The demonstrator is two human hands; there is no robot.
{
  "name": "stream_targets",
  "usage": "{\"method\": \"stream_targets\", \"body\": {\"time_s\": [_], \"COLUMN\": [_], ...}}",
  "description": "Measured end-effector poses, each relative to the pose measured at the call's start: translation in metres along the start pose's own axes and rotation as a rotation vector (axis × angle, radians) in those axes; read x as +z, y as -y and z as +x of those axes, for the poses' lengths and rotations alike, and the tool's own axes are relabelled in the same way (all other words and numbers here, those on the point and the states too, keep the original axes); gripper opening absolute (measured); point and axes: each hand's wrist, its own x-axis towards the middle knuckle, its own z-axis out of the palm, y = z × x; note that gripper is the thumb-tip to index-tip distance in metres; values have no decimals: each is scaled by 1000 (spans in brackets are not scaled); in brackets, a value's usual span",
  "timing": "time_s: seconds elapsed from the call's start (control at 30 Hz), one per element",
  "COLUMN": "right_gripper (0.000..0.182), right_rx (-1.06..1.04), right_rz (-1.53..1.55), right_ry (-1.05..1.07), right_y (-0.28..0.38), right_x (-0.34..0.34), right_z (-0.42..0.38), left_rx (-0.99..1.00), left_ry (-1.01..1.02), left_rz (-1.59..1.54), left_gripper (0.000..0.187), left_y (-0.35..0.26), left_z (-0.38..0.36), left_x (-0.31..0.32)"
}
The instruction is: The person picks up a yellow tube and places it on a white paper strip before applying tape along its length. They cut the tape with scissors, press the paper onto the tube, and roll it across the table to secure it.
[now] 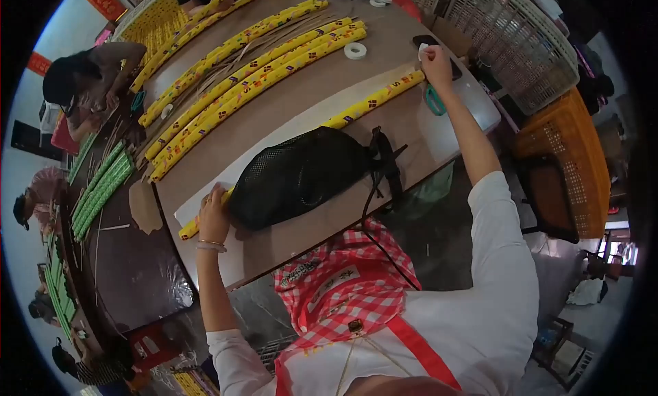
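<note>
A long yellow patterned paper-wrapped roll (373, 101) lies across the near side of the table, its middle hidden behind a black mesh bag (295, 173). At its left end, my left hand (214, 216) is closed around it, with a bracelet on the wrist. My right hand (436, 65) is just beyond the roll's right end, fingers pinched on a small white piece (423, 51) that looks like tape. A dark phone (455, 70) lies partly behind that hand. Under the roll stretches a pale strip (281, 139).
Several more yellow rolls (253, 87) lie at the back with thin brown strips among them. A white tape roll (355, 51) and a teal-handled tool (434, 101) sit on the table. Green rolls (103, 187) are at left near other people. Wicker baskets (510, 43) stand at right.
</note>
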Motion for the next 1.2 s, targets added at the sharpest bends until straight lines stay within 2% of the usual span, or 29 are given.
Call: {"method": "stream_targets", "body": {"time_s": [0.07,0.13,0.2,0.27,0.33,0.4,0.47,0.53,0.63,0.77,0.83,0.87,0.93,0.97,1.0,1.03,1.07,1.13,1.2], "right_gripper": [18,20,20,19,19,22,27,30,30,31,28,28,24,24,25,25,25,41,47], "right_rx": [-42,-180,-199,-138,-150,-109,-193,-296,-202,-297,-350,-356,-448,-453,-472,-493,-500,-682,-676], "right_rz": [17,198,167,322,317,163,111,-34,-224,-281,-118,-118,293,294,258,222,229,-196,-198], "right_ry": [90,347,361,408,372,572,586,476,578,594,411,421,406,423,542,659,676,771,757], "right_y": [24,54,74,90,85,77,74,87,100,98,101,103,122,132,143,147,139,110,90], "right_x": [-10,-12,-5,1,28,55,83,101,120,120,107,98,57,35,13,3,4,9,14], "right_z": [2,-4,-8,-8,-8,0,9,17,23,22,17,11,-15,-32,-50,-59,-63,-70,-68], "left_rx": [-25,-35,-94,-45,-40,-49,-44,-27,-69,-49,-52,-62,-80,-69,-86,-78,-72,-107,-70], "left_ry": [-3,-12,24,-49,-67,-67,-72,-74,-55,-81,-110,-106,-75,-78,-72,-78,-83,-68,-69], "left_rz": [2,24,43,51,37,48,53,50,50,109,133,129,89,127,122,110,99,76,85], "left_gripper": [35,34,33,31,30,31,32,33,35,35,35,35,33,32,32,31,31,30,30], "left_y": [-1,-3,-5,-4,-1,-4,-3,-2,-4,-1,-1,-2,-5,-3,-3,-3,-4,-6,-6], "left_z": [-1,-2,-2,-3,-6,-4,-5,-5,-6,-6,-4,-1,6,7,7,7,6,6,7], "left_x": [1,3,4,8,11,10,11,14,12,15,17,16,11,12,12,10,9,7,5]}}
